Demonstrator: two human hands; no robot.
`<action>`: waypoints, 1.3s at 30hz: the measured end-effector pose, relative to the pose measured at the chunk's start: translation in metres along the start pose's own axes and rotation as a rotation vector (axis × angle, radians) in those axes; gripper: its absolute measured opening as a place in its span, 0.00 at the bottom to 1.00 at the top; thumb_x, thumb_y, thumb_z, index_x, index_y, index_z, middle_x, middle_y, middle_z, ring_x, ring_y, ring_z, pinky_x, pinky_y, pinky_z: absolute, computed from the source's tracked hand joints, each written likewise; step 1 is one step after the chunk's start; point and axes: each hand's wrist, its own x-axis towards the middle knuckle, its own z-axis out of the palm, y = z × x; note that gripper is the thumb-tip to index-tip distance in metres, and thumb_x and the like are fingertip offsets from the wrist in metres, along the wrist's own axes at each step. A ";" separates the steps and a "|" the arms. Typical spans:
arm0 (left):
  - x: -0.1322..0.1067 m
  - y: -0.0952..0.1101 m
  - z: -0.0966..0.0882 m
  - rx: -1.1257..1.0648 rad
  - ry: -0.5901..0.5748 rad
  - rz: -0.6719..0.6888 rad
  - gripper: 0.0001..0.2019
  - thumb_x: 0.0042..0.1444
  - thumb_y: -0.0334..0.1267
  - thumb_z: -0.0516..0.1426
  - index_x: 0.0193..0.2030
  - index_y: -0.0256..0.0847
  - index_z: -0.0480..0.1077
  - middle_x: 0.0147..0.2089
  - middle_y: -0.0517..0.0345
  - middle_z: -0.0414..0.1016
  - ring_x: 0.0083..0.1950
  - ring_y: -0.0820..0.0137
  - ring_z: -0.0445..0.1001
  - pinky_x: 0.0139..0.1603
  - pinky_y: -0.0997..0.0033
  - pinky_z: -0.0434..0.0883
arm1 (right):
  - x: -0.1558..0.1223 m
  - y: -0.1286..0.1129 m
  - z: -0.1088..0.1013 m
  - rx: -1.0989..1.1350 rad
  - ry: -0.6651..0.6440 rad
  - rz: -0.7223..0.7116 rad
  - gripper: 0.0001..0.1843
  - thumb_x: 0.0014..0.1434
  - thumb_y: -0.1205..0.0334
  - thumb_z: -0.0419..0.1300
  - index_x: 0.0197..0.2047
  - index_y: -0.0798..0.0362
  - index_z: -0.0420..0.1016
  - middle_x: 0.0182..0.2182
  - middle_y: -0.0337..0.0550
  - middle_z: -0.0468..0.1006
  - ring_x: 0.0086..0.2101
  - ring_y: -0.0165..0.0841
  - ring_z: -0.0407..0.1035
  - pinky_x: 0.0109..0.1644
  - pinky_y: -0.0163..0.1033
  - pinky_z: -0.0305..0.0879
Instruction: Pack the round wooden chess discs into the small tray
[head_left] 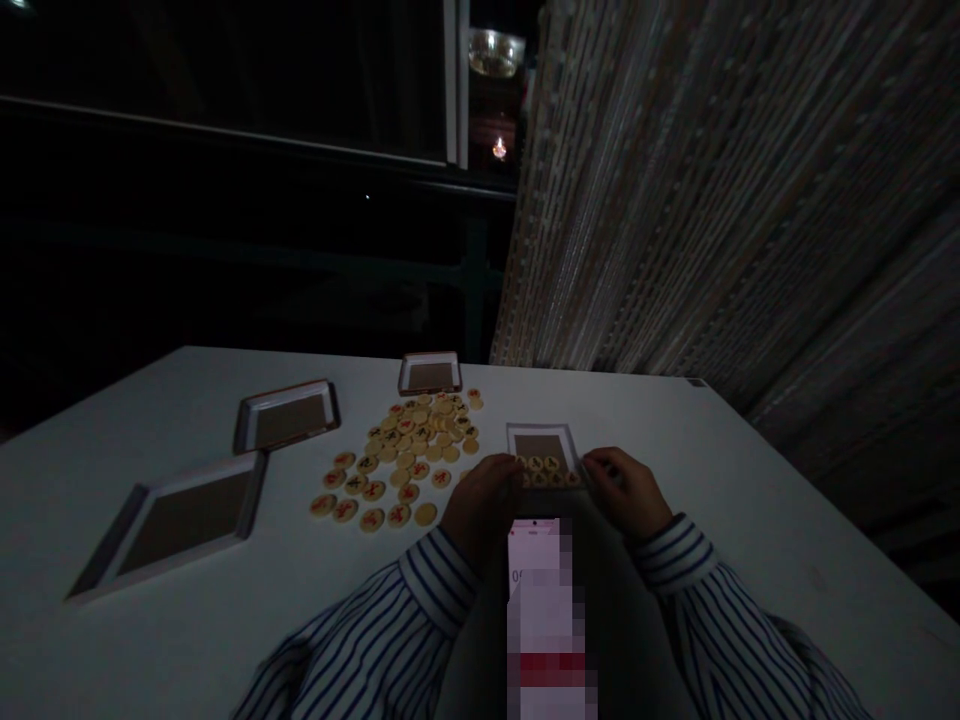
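Round wooden xiangqi pieces (551, 464) stand in two short rows inside a small shallow tray (540, 428) in front of me. My left hand (484, 505) is at the tray's left edge, fingers bent together by the left end of the rows; whatever they grip is hidden. At the right edge, my right hand (628, 490) has its fingers curled in and its thumb close to them, and I cannot make out anything in its grasp. Left of the tray, many loose xiangqi pieces (420, 435) lie in a heap, some with red and some with dark characters.
Three more shallow trays lie beyond and left of the heap: a far one (430, 374), a middle one (289, 416) and a large near one (187, 515). A lit phone (534, 560) is below my hands. A string curtain (585, 220) hangs behind the white table (750, 520).
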 end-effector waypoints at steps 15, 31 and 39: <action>0.029 -0.002 -0.068 0.081 -0.058 -0.192 0.10 0.53 0.34 0.50 0.40 0.39 0.70 0.41 0.53 0.74 0.43 0.68 0.72 0.46 0.65 0.70 | 0.021 -0.024 -0.011 0.016 0.044 -0.001 0.14 0.57 0.55 0.51 0.38 0.55 0.71 0.34 0.45 0.75 0.33 0.32 0.67 0.38 0.38 0.64; -0.004 -0.080 -0.165 0.304 0.023 -0.500 0.18 0.50 0.49 0.50 0.39 0.40 0.72 0.44 0.53 0.75 0.45 0.64 0.72 0.48 0.65 0.67 | 0.073 -0.123 0.023 -0.034 -0.101 -0.378 0.11 0.58 0.61 0.51 0.41 0.54 0.71 0.33 0.45 0.73 0.34 0.32 0.67 0.40 0.40 0.64; -0.022 -0.092 -0.166 0.526 -0.318 -0.418 0.17 0.48 0.45 0.52 0.40 0.42 0.74 0.52 0.49 0.69 0.54 0.59 0.65 0.56 0.59 0.61 | 0.083 -0.151 0.065 -0.135 -0.267 -0.509 0.11 0.58 0.61 0.51 0.40 0.55 0.72 0.35 0.45 0.75 0.38 0.33 0.67 0.43 0.40 0.62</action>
